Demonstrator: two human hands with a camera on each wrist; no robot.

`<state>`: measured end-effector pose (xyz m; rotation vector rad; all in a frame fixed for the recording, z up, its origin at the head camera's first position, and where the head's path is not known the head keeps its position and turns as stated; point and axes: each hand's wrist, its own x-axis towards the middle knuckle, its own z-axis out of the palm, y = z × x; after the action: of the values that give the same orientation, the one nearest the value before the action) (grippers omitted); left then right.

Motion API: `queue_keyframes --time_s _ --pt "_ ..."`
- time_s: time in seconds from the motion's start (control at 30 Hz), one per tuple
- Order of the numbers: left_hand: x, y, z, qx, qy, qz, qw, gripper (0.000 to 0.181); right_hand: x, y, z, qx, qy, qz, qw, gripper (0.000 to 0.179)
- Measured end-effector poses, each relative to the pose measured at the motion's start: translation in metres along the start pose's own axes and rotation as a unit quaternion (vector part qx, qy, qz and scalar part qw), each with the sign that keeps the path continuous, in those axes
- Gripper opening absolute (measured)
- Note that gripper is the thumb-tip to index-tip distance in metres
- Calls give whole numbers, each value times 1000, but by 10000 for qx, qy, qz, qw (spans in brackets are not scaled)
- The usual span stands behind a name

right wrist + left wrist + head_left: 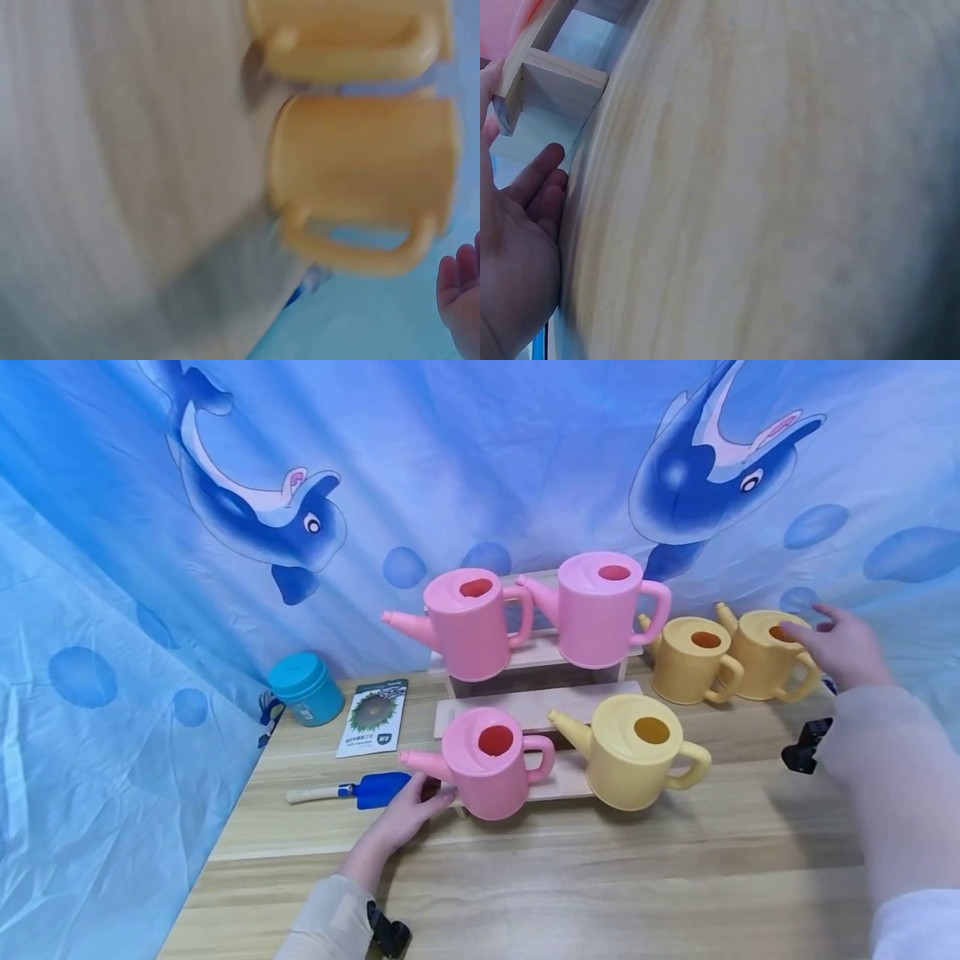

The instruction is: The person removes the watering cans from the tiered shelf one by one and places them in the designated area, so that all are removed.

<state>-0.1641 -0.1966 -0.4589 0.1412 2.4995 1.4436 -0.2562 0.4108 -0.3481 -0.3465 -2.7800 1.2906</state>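
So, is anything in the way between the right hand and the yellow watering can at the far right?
Nothing visible stands between the right hand and that watering can; the right wrist view shows only a gap. The neighbouring yellow can stands on the side away from the hand.

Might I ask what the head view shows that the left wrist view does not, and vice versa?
Only head: the right hand, three yellow plastic watering cans, a round turquoise lidded container and a flat sunflower-printed packet.

Only left wrist: the palm of the left hand and the broad face of the nearby support board beneath the pale wooden stepped stand.

Both: that hand, the stand, the wood-grain tabletop and a pink plastic watering can, cropped in the wrist view.
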Motion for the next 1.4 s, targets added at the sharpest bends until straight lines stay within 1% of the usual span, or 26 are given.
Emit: queue_keyframes --time_s 0.07,0.17,0.3,0.37,0.53,0.7,0.77,0.9,1.0,1.03,1.17,1.4 --pt "0 -1 -1 -23 7 12 10000 68 1 -17 0 -12 -116 -101 9999 100" --pt "0 -1 -1 -60 -2 20 10000 66 1 -42 5 223 -368 -344 9985 96" --pt "0 -1 -1 -16 -12 27 10000 66 0 -74 15 544 -692 -726 9935 89" --pt "1 -1 0 -6 -6 24 10000 67 -3 -89 20 662 -784 -885 9908 84" --pt "2 0 -1 35 1 82 10000 67 -10 -122 34 1014 -831 -1195 9841 75" --pt "-10 24 -4 133 -149 132 9997 64 -20 -147 49 1359 -1040 -1404 9752 69" --pt "-14 33 -5 179 -180 141 9996 64 -24 -155 54 1325 -1086 -1446 9745 67" --pt "-4 14 -2 106 -84 159 9998 64 -27 -167 62 1172 -1097 -1607 9739 64" --pt "4 -1 -1 48 -12 175 9998 63 -28 -171 68 1084 -1079 -1679 9739 65" --pt "5 -3 0 51 7 194 9998 63 -28 -172 69 1066 -1071 -1698 9738 66" --pt "4 -4 0 81 30 195 9998 63 -28 -177 73 1018 -1077 -1739 9735 67" --pt "3 0 0 97 8 128 9999 63 -29 -182 76 1254 -1247 -1933 9651 65"
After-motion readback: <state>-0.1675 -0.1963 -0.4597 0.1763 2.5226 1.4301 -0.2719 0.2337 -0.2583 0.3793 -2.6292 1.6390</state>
